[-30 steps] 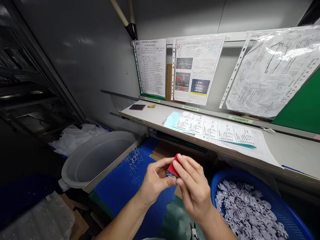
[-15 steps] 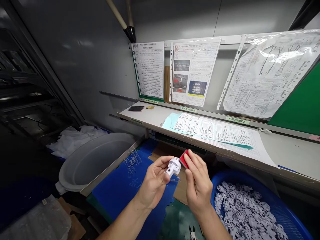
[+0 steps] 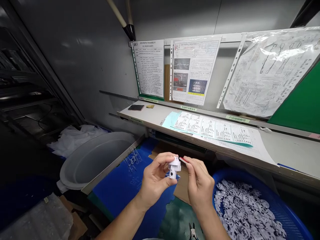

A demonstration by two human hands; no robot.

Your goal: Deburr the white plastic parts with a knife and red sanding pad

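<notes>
My left hand [image 3: 153, 181] pinches a small white plastic part [image 3: 174, 167] between thumb and fingers, held up over the blue mat [image 3: 120, 186]. My right hand [image 3: 198, 185] is closed on a thin red tool [image 3: 183, 160], seen edge-on, its tip right beside the top of the white part. Both hands hover in front of the shelf edge, just left of the blue basket [image 3: 217, 178] holding several similar white parts.
A grey round tub [image 3: 92, 158] sits to the left with crumpled white plastic [image 3: 72, 140] behind it. A shelf [image 3: 155, 116] carries paper sheets [image 3: 212, 130], a dark phone [image 3: 136, 107] and a yellow bit. Instruction sheets hang above. Pliers [image 3: 193, 230] lie near the bottom edge.
The white part, hidden behind the red tool a second ago, now shows in my left hand and has been turned. The red tool has turned edge-on against the part's top.
</notes>
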